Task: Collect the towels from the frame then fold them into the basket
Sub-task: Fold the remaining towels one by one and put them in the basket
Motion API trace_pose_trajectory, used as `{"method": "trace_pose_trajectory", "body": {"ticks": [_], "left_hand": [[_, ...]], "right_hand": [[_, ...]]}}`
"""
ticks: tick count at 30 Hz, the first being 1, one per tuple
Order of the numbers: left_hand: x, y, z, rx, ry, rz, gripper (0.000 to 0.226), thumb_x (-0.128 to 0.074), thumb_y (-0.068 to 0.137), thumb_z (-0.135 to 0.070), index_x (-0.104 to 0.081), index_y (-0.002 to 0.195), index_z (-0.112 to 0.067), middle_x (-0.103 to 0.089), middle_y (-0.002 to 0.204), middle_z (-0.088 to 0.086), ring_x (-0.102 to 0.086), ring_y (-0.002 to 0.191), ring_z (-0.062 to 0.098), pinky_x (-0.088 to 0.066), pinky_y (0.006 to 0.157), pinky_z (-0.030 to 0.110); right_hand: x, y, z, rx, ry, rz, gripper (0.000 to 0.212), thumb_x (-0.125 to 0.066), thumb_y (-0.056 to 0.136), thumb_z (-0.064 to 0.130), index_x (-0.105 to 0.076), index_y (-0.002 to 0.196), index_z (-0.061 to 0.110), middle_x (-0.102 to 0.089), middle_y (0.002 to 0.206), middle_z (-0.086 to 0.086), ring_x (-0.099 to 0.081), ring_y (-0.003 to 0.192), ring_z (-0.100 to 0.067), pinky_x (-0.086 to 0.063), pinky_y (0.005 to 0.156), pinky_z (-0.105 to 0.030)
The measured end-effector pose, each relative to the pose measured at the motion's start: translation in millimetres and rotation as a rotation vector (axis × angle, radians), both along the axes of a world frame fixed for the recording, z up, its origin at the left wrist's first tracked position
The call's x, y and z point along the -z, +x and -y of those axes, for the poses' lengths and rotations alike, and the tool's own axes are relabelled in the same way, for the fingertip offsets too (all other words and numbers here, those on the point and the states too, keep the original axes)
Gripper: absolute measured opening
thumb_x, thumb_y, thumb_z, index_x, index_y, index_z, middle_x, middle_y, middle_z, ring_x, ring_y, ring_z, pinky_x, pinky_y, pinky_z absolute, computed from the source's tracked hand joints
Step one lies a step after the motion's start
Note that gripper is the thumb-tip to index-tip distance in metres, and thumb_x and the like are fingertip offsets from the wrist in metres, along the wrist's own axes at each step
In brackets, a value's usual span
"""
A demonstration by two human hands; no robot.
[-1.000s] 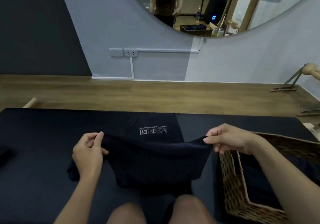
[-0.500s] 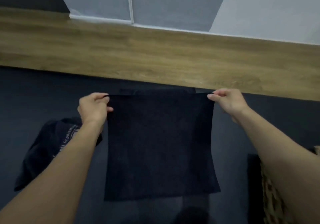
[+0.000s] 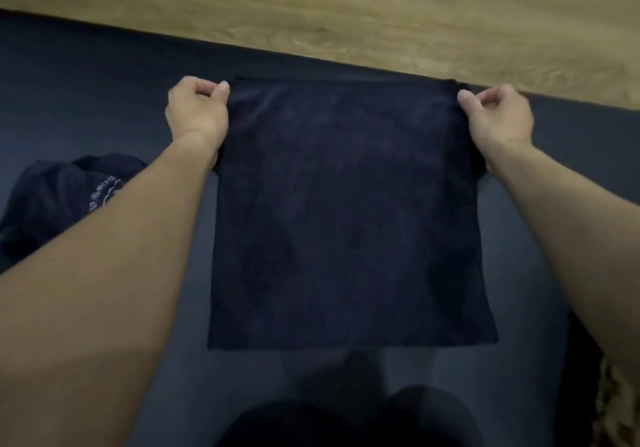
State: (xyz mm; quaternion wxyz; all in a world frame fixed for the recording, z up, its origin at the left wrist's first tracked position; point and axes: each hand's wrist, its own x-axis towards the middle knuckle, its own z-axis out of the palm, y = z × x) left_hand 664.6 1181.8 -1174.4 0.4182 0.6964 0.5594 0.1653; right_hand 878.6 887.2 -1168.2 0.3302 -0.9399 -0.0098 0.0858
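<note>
Dark mat (image 3: pixel 86 76) filled most of the view, with the wood floor (image 3: pixel 346 13) beyond its far edge. A dark towel (image 3: pixel 346 221) was spread flat over the mat in front of me. Its far edge ran left to right, roughly parallel to the mat's far edge, and its near edge pointed back at my knees. It looked close to square, so I couldn't call a long axis. A second dark towel (image 3: pixel 52 197) with white lettering sat crumpled on the mat to my left, apart from the flat one. My left grip (image 3: pixel 195 110) was pinched on the far left corner and my right grip (image 3: pixel 498 114) on the far right corner, thumb against curled fingers on each. A sliver of the wicker basket (image 3: pixel 616 394) showed at the lower right.
</note>
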Motion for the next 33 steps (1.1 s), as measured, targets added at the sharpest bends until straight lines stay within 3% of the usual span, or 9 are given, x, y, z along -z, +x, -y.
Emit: {"method": "trace_pose_trajectory", "body": {"ticks": [3, 8, 12, 15, 18, 22, 25, 28, 33], "left_hand": [[-9, -20, 8, 0.04, -0.028, -0.029, 0.024, -0.063, 0.087, -0.046, -0.061, 0.094, -0.023, -0.068, 0.107, 0.002, -0.064, 0.103, 0.02, -0.051, 0.096, 0.036], [-28, -86, 73, 0.215, -0.029, -0.283, 0.039, -0.061, 0.089, -0.052, -0.063, 0.097, -0.014, -0.067, 0.112, 0.015, -0.058, 0.113, 0.033, -0.043, 0.095, 0.035], [-32, -153, 120, 0.365, -0.137, -0.591, 0.049, -0.058, 0.085, -0.063, -0.059, 0.095, -0.014, -0.062, 0.116, 0.017, -0.057, 0.109, 0.038, -0.046, 0.09, 0.041], [-32, -189, 144, 0.465, -0.17, -0.699, 0.042, -0.06, 0.089, -0.052, -0.059, 0.096, -0.011, -0.056, 0.12, 0.017, -0.057, 0.105, 0.035, -0.049, 0.09, 0.042], [-41, -203, 160, 0.373, -0.277, -0.517, 0.026, -0.061, 0.094, -0.033, -0.055, 0.095, -0.007, -0.059, 0.113, 0.018, -0.063, 0.096, 0.034, -0.055, 0.081, 0.041], [-65, -212, 171, 0.007, -0.494, -0.109, 0.017, -0.062, 0.093, -0.008, -0.048, 0.087, -0.014, -0.065, 0.1, 0.021, -0.065, 0.061, 0.026, -0.049, 0.039, 0.024], [-86, -209, 169, -0.106, -0.418, 0.099, 0.02, -0.067, 0.089, -0.005, -0.054, 0.102, -0.013, -0.065, 0.08, 0.017, -0.059, 0.048, 0.018, -0.046, 0.038, 0.019], [-99, -199, 162, -0.087, -0.359, 0.162, 0.017, -0.069, 0.088, -0.008, -0.06, 0.102, -0.013, -0.059, 0.067, 0.008, -0.051, 0.041, 0.01, -0.043, 0.037, 0.017], [-104, -183, 149, -0.081, -0.583, 0.386, 0.004, -0.067, 0.09, -0.014, -0.069, 0.091, -0.011, -0.065, 0.076, 0.0, -0.056, 0.054, 0.007, -0.051, 0.052, 0.015]], "right_hand": [[-12, -23, 14, -0.049, -0.058, -0.02, 0.039, -0.056, 0.094, 0.045, -0.061, 0.109, 0.009, -0.063, 0.109, -0.005, -0.057, 0.108, -0.021, -0.036, 0.084, -0.023], [-22, -110, 62, -0.148, -0.318, -0.104, 0.054, -0.043, 0.1, 0.049, -0.066, 0.101, 0.0, -0.065, 0.111, -0.027, -0.057, 0.109, -0.043, -0.043, 0.087, -0.04], [-35, -188, 109, -0.152, -0.454, -0.22, 0.061, -0.037, 0.096, 0.063, -0.063, 0.099, 0.007, -0.064, 0.108, -0.02, -0.058, 0.103, -0.04, -0.037, 0.072, -0.037], [-36, -228, 138, -0.19, -0.411, -0.286, 0.055, -0.045, 0.095, 0.059, -0.064, 0.099, 0.007, -0.066, 0.104, -0.015, -0.06, 0.099, -0.036, -0.044, 0.073, -0.037], [-40, -248, 156, -0.015, -0.094, -0.404, 0.038, -0.06, 0.092, 0.045, -0.064, 0.095, 0.007, -0.071, 0.087, -0.009, -0.068, 0.081, -0.028, -0.053, 0.075, -0.042], [-65, -265, 171, 0.188, 0.333, -0.474, 0.025, -0.065, 0.092, 0.017, -0.053, 0.111, 0.006, -0.068, 0.072, -0.009, -0.06, 0.051, -0.013, -0.041, 0.049, -0.028], [-87, -262, 170, 0.183, 0.564, -0.381, 0.033, -0.064, 0.093, 0.011, -0.055, 0.119, 0.029, -0.062, 0.061, -0.004, -0.051, 0.048, -0.011, -0.04, 0.048, -0.022], [-102, -249, 159, 0.12, 0.625, -0.339, 0.014, -0.059, 0.096, 0.01, -0.066, 0.102, 0.021, -0.063, 0.055, 0.001, -0.051, 0.045, -0.007, -0.038, 0.045, -0.019], [-110, -219, 145, 0.029, 0.665, -0.436, 0.011, -0.055, 0.096, 0.01, -0.06, 0.102, 0.018, -0.077, 0.092, -0.003, -0.073, 0.079, -0.013, -0.039, 0.048, -0.02]]}}
